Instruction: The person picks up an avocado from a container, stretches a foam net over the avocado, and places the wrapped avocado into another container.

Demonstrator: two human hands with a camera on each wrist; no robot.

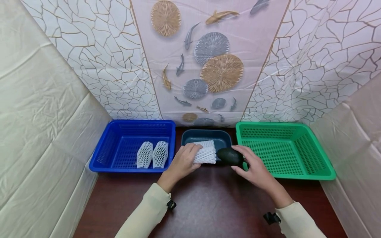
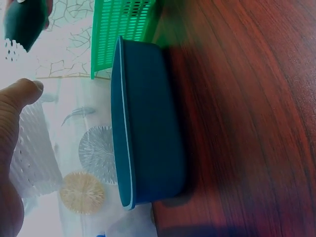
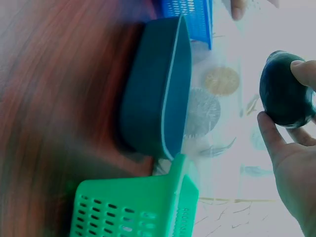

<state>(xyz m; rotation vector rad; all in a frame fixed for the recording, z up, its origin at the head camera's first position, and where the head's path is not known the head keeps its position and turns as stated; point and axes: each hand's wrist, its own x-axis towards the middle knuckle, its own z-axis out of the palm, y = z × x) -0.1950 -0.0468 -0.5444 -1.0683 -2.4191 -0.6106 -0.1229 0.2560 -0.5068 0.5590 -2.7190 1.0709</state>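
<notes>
My left hand (image 1: 183,161) grips a white foam net sleeve (image 1: 206,156) over the front of the small dark teal tray (image 1: 205,133). More white netting shows just behind it. In my right hand (image 1: 254,168) is a dark green avocado (image 1: 230,156), held between thumb and fingers. Its narrow end points at the sleeve's right-hand end, close to the netting. The left wrist view has the avocado (image 2: 24,22) overlapping the sleeve's edge, above the left thumb. Seen from the right wrist, the avocado (image 3: 286,91) is bare, with no netting round it.
A blue basket (image 1: 132,170) on the left holds two bulging white net sleeves (image 1: 152,155). On the right stands a green basket (image 1: 319,145). All containers sit on the dark red-brown table (image 1: 205,201), against a patterned cloth backdrop (image 1: 196,66).
</notes>
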